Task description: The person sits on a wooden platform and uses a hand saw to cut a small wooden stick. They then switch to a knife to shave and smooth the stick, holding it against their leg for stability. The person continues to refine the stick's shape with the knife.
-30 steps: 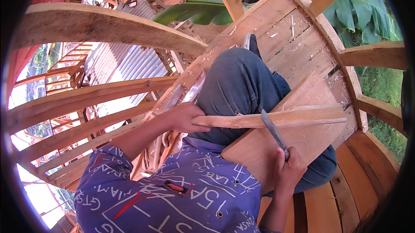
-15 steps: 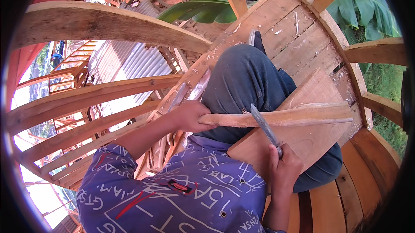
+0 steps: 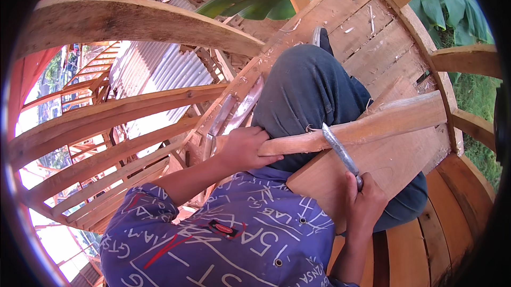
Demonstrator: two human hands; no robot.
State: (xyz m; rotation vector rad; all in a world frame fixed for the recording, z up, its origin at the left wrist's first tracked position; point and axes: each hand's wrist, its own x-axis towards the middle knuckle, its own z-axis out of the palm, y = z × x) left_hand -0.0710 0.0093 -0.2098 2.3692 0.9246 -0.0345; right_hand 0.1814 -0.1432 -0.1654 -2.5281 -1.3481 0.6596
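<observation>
A long pale wooden stick [image 3: 383, 122], wider toward its far right end, slants across my lap. Its narrow end is gripped by my left hand [image 3: 246, 150], with the fingers wrapped round it. My right hand [image 3: 367, 200] is closed on the dark handle of a knife [image 3: 340, 148]. The blade points up and left, its tip part lying against the stick's edge a little right of my left hand. Small curled shavings cling to the wood near the blade. Below the stick a broad flat board [image 3: 367, 172] rests across my leg.
I sit on a curved plank platform [image 3: 367, 47] scattered with shavings. Curved wooden ribs [image 3: 128, 114] rise on the left, and more [image 3: 471, 60] on the right. Metal-looking strips [image 3: 246, 107] lie beside my knee. Corrugated sheets [image 3: 173, 76] and banana leaves [image 3: 250, 5] show beyond.
The stick has been rolled and tilted, its far end now higher. My left hand has shifted right along with it. The knife has moved slightly right, its blade face turned.
</observation>
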